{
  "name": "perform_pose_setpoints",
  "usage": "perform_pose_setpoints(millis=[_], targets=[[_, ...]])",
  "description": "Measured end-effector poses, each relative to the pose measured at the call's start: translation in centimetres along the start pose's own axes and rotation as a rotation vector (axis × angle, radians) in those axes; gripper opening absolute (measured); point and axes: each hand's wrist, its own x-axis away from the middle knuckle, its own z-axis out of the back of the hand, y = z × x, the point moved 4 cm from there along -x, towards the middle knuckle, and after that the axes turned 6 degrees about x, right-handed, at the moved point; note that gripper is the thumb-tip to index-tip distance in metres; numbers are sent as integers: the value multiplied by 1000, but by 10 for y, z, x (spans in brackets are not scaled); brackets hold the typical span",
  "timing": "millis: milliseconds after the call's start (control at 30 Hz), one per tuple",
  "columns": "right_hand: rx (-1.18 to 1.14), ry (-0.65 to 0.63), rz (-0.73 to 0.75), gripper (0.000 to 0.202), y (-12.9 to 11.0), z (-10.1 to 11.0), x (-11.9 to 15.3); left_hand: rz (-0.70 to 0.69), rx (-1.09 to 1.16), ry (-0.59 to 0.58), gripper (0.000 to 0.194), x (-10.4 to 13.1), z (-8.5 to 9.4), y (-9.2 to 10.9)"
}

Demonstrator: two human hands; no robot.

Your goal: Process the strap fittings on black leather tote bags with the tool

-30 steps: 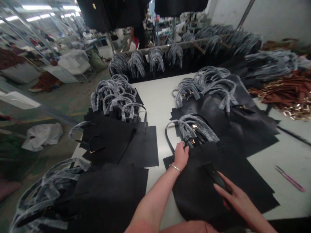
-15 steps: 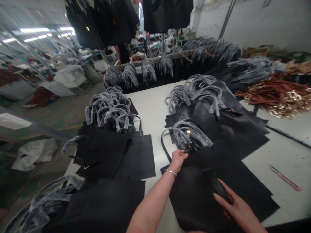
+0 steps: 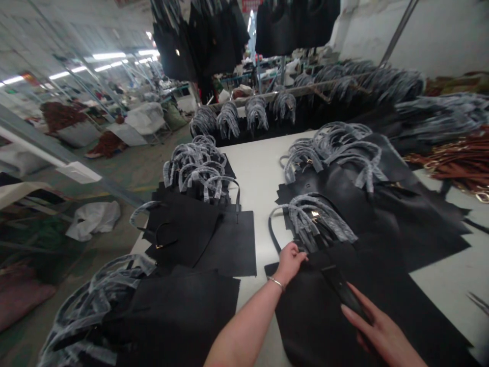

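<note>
My left hand (image 3: 292,262), with a bracelet at the wrist, is closed at the top edge of a black bag panel (image 3: 305,316). Its fingertips pinch a dark strap end, partly hidden by the fingers. Lower right, my right hand (image 3: 370,321) grips a long, flat black strap-like piece (image 3: 346,293); its far end lies over the panel. Just beyond my left hand, plastic-wrapped handles (image 3: 321,216) with a gold-coloured fitting (image 3: 315,214) lie bunched together. A thin black handle loop (image 3: 272,229) curves beside them.
Stacks of black bag pieces (image 3: 237,239) with wrapped handles cover the left of the white table (image 3: 248,158). Another pile (image 3: 401,204) lies behind on the right. Pointed snips (image 3: 479,302) and brown straps (image 3: 462,163) are at the right. Black bags (image 3: 206,46) hang overhead.
The view has swung left, so table items appear shifted right. Both hands stay near the same bag panel, with the black piece still in my right hand.
</note>
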Motion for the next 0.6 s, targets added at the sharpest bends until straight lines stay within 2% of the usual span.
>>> perform_pose_setpoints(millis=[100,200,267,333,400,467,533,600], targets=[[9,-24,55,86,-30,0,-1,-58,39,-84,15,11,-6,8],[-46,-79,78,83,-58,-3,-4,-127,36,-158,13,20,-7,17],[-91,-99,90,82,-70,-5,-8,-169,2,-207,14,24,-5,21],[-113,-59,109,83,-76,-4,-11,-191,-35,-242,16,27,0,22],[-121,3,112,87,-77,1,-12,-220,-140,-242,15,28,7,22],[-121,40,84,90,-72,5,-12,-234,-343,-170,18,27,16,20],[-114,40,36,96,-61,8,-10,-165,-577,-110,31,25,23,13],[-97,29,-2,99,-43,10,-8,-56,-726,-128,42,23,27,4]])
